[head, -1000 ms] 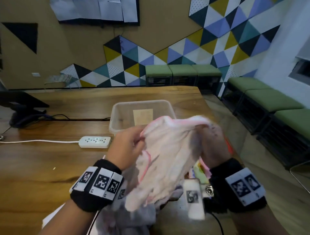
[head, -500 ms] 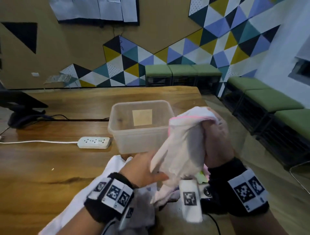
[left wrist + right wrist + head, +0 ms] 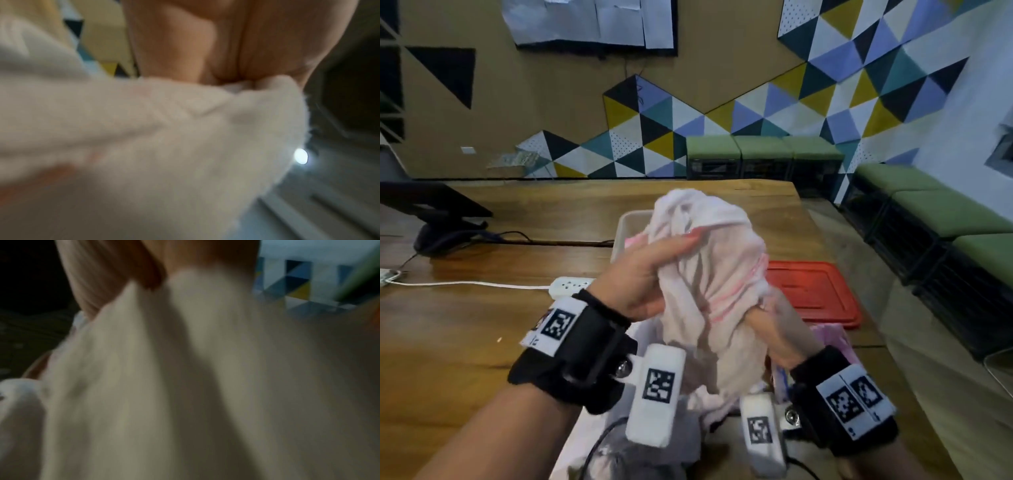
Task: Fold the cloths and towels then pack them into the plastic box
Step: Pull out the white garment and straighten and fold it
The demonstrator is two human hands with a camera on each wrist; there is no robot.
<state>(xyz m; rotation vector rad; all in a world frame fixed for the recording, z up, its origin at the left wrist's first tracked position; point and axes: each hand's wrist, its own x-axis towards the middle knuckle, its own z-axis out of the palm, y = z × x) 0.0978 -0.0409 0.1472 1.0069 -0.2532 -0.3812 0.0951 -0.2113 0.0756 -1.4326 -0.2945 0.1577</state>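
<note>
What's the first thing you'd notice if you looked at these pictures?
A bunched white towel with pink trim fills the middle, held up over the table by both hands: the left hand grips its side, the right hand holds it from below. Behind it peeks the clear box, with a red lid lying to its right. The back wall is covered in bright coloured triangles.
</note>
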